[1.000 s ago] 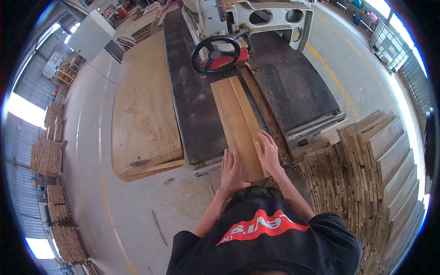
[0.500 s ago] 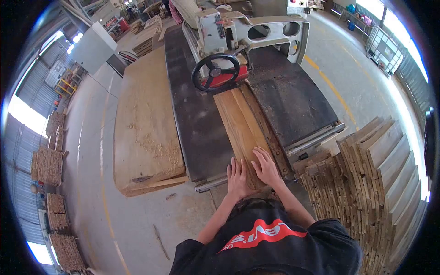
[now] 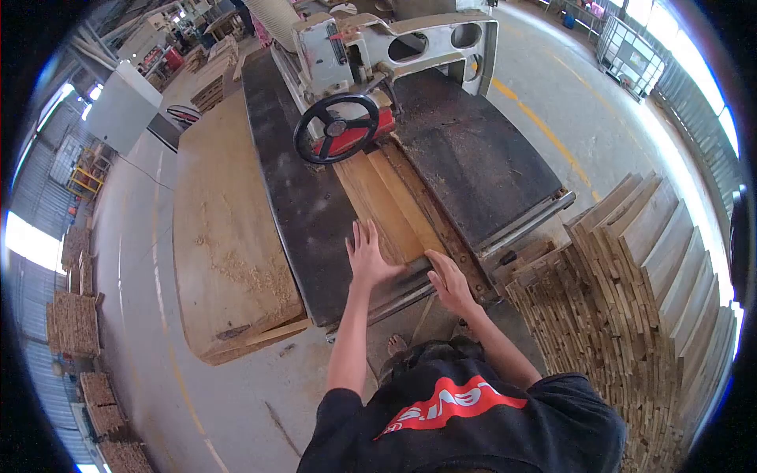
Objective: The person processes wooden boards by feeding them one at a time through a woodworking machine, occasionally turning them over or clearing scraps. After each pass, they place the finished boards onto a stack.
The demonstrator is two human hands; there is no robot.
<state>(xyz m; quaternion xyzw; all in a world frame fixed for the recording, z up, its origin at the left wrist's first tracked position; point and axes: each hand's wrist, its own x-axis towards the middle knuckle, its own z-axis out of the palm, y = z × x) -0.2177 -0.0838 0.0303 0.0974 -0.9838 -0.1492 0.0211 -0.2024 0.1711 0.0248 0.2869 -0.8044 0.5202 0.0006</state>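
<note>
Wooden boards lie side by side on the black bed of a woodworking machine, running in under its handwheel. Over the left board's near end, my left hand is open, fingers spread and thumb pointing toward the other hand. My right hand is at the near end of the right board, its fingers stretched out and its fingertips right by the board's end. Neither hand is wrapped round anything. To the right of the boards runs a rusty metal guide strip.
A tall stack of boards stands close on my right. Left of the machine is a wooden side table with shavings on it. The black right-hand table carries wood dust. More wood piles line the left wall.
The boards have slid forward under the handwheel, baring the bed's near edge. My left hand has lifted and spread away to the left; my right hand has slipped back to the board's end.
</note>
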